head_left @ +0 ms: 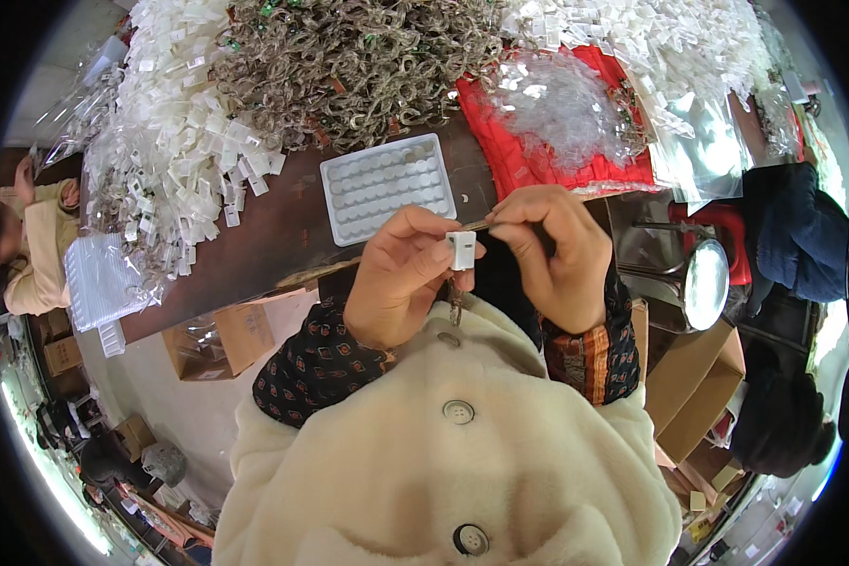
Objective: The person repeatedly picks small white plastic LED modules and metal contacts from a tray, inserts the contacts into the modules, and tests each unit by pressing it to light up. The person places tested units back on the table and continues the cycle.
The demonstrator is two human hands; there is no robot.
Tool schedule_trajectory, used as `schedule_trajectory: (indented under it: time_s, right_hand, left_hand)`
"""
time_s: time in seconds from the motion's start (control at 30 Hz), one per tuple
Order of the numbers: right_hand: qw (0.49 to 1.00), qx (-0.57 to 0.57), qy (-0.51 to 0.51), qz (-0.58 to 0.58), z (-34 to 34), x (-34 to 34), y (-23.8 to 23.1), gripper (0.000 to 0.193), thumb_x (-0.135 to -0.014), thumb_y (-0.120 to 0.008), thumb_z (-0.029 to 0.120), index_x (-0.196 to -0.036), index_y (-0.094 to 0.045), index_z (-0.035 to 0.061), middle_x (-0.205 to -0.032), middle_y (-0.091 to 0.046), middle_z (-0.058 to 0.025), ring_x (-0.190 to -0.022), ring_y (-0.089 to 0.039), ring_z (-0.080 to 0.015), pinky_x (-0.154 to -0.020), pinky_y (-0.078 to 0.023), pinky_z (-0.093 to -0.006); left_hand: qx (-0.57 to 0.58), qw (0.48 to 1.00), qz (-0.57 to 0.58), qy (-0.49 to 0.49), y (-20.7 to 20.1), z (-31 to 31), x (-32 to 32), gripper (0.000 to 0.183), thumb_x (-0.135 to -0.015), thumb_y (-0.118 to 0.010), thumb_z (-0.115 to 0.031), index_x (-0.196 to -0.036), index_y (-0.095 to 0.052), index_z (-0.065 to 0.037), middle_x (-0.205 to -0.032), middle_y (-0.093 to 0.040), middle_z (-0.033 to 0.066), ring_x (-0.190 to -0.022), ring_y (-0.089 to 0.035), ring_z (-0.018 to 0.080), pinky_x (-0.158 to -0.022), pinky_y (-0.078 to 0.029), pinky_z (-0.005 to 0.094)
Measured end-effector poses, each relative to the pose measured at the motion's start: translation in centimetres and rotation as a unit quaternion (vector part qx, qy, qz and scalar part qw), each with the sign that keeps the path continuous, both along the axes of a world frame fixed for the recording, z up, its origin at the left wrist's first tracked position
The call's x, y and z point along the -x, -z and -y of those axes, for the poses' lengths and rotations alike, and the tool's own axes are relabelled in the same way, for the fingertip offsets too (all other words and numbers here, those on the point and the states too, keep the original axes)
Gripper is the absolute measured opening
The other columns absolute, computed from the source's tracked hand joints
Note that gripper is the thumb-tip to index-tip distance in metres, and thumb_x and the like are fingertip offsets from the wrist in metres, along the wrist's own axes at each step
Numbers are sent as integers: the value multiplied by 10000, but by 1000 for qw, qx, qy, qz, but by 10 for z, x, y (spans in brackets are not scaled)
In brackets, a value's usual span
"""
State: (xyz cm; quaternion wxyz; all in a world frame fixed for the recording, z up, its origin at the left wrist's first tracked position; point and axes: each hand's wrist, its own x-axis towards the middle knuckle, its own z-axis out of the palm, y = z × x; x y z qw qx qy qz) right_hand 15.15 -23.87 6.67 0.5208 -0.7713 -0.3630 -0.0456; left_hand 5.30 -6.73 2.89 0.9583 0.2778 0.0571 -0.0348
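Co-worker's sleeve (47,241): far left, past the end of your brown table (274,217).
Plastic trays (108,274): clear, at the left corner, jutting over the edge.
White pile (184,123): small plastic parts, spilling toward your side and blocking that end.
Left carton (243,335): open, below the front edge.
Table room: brown surface shows between the white pile and the white tray (387,189).
Cord heap (349,71): grey-brown, just behind the tray, closing off the back.
Left hand (406,274): your thumb and fingers close on a white piece (462,250), held up off the front edge; a cord (456,304) hangs below it.
Right hand (558,255): thumb and forefinger nearly together beside the piece; you cannot tell whether they grip anything.
Red cloth (486,141): right of the tray, under clear film (566,104).
Round stool (706,283): to your right, near an open carton (693,382).
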Motion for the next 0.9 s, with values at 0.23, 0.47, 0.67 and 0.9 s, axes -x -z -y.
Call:
schedule_trajectory:
  time_s: [0.23, 0.47, 0.67, 0.9]
  right_hand:
    - [999, -18, -13, 42, -13, 12, -2, 187, -802, -734, -60, -946, -650, 26, -897, -666, -120, -781, -685, -286, -659, -555, -328]
    - [997, 25, -65, 21, -18, 22, -9, 174, -823, -716, -51, -960, -645, 29, -907, -669, -122, -786, -687, -301, -663, -558, -345]
    - [995, 49, -69, 45, -25, 27, -15, 139, -846, -705, -6, -963, -643, 37, -908, -673, -112, -775, -684, -294, -654, -562, -346]
    - [996, 46, -67, 35, -34, 34, -16, 149, -838, -718, -20, -954, -648, 41, -903, -677, -109, -767, -683, -280, -645, -562, -338]
  left_hand:
    - [-49, 998, 18, -40, -5, -2, 5, 197, -976, -637, -101, -1147, -581, -21, -1030, -674, 150, -840, -645, 206, -759, -531, 355]
    - [-58, 996, 28, -57, -3, -7, 12, 189, -969, -652, -84, -1133, -589, -15, -1003, -683, 122, -829, -654, 188, -735, -532, 323]
    - [-47, 997, 25, -57, -4, -15, 18, 171, -945, -680, -49, -1088, -593, -13, -974, -679, 118, -812, -662, 206, -745, -549, 344]
    - [-115, 991, 8, -72, -4, -21, 27, 202, -942, -695, -97, -1105, -600, -26, -977, -689, 110, -809, -656, 188, -722, -528, 335]
